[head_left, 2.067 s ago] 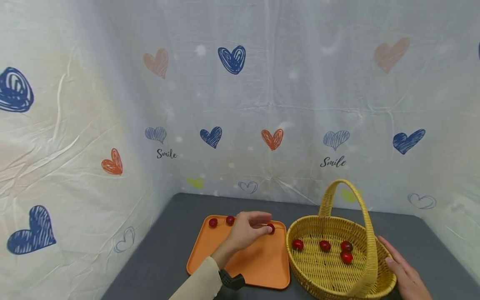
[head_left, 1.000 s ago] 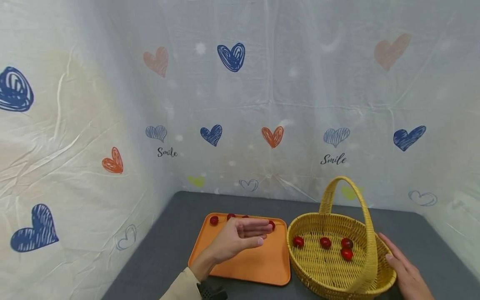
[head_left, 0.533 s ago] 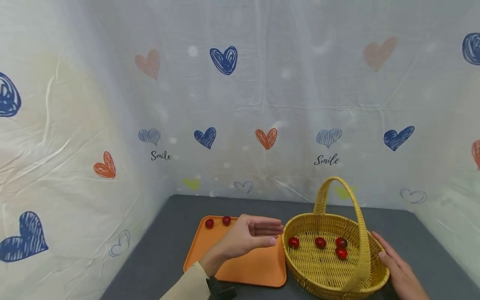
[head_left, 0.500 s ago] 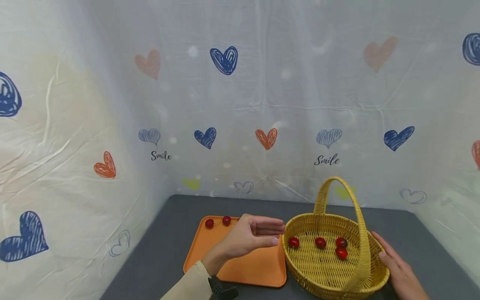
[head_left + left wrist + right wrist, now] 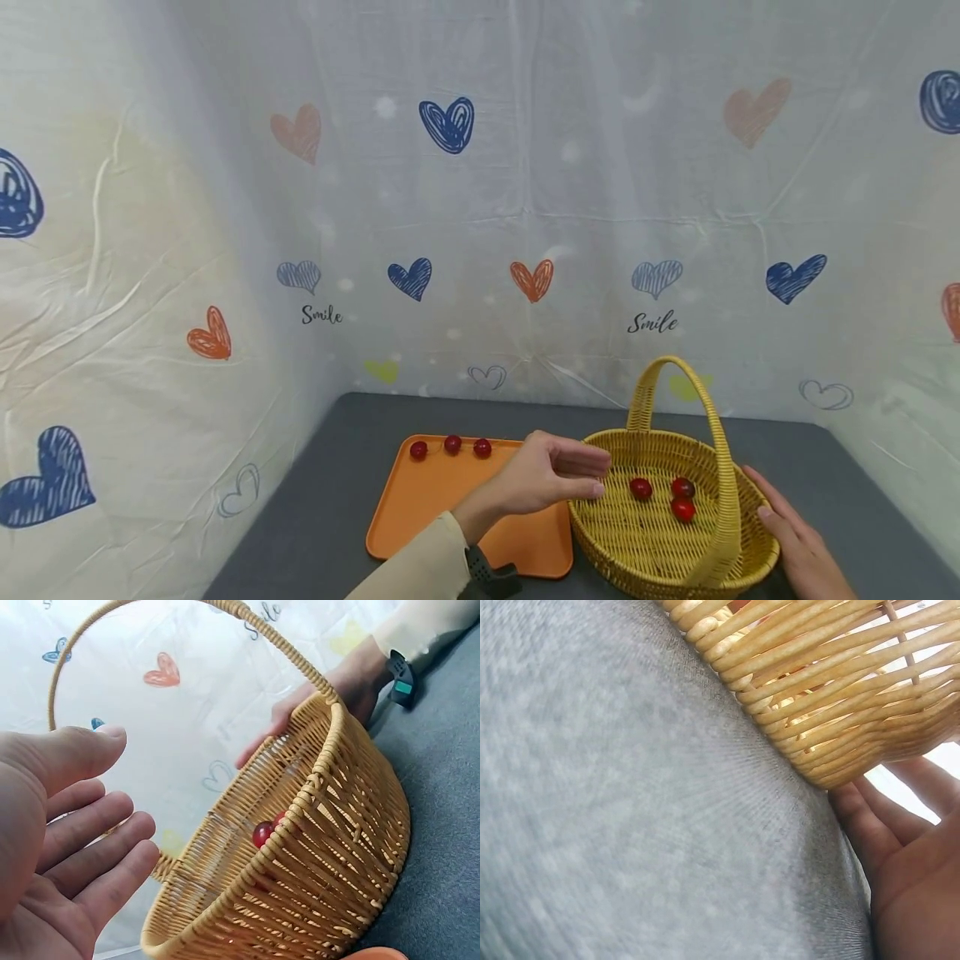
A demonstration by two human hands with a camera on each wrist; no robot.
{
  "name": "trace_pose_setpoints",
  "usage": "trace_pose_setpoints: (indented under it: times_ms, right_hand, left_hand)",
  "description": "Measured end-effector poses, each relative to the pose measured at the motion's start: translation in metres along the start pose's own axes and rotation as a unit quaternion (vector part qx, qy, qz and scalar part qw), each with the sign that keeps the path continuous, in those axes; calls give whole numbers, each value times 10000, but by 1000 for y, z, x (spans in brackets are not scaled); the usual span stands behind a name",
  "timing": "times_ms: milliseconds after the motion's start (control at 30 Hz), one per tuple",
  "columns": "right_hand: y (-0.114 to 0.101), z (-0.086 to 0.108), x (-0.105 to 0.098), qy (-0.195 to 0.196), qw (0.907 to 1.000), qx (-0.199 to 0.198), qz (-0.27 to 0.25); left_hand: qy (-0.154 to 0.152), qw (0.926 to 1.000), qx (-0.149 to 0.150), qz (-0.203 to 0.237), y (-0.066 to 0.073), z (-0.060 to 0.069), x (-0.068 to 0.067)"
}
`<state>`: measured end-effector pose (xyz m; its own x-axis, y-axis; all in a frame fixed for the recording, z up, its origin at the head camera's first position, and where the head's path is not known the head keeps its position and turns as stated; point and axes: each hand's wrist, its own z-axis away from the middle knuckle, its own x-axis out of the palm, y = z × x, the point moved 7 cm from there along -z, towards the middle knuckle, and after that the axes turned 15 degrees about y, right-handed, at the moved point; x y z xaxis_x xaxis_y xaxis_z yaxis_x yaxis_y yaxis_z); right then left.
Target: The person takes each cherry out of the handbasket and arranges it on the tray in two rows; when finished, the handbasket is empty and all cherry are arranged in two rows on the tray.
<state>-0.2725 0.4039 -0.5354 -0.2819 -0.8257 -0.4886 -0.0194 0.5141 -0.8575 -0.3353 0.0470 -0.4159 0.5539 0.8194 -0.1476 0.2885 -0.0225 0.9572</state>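
A person's left hand is held above the left rim of a yellow wicker basket, its fingers straight, the thumb apart and nothing grasped; whether the rim is touched cannot be told. The right hand is laid against the basket's right side, its fingers extended along the wicker rather than clenched. The basket is set on a grey table, towards the table's right edge, and is spanned by a tall handle arched from its far rim to its near rim. On its floor three red cherries can be seen: one near the middle, and two together further right. Just left of the basket an orange tray is placed, partly covered by the left arm. Three more cherries are spaced along its far edge, beginning by the far left corner. Beyond the table's far edge, a pale curtain is printed with hearts and "Smile".
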Motion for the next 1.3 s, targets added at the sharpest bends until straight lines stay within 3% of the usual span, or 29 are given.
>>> trace_pose_setpoints:
  times_ms: [267, 600, 933, 1133, 1300]
  right_hand:
    - [0, 1, -1, 19, 10000, -1, 61]
    - [-10, -1, 0, -50, 9998, 142, 125]
    - [-13, -1, 0, -107, 9994, 285, 178]
    - [-15, 0, 0, -94, 9994, 253, 231]
    - [-15, 0, -1, -133, 9986, 361, 373]
  left_hand:
    - [15, 9993, -20, -379, -6, -16, 17]
    - [376, 9939, -280, -1002, -19, -28, 33]
    - [605, 9802, -167, -1876, -22, -40, 46]
    - [766, 9702, -246, -2285, -26, -48, 53]
    - [698, 9609, -198, -2674, -28, -54, 62]
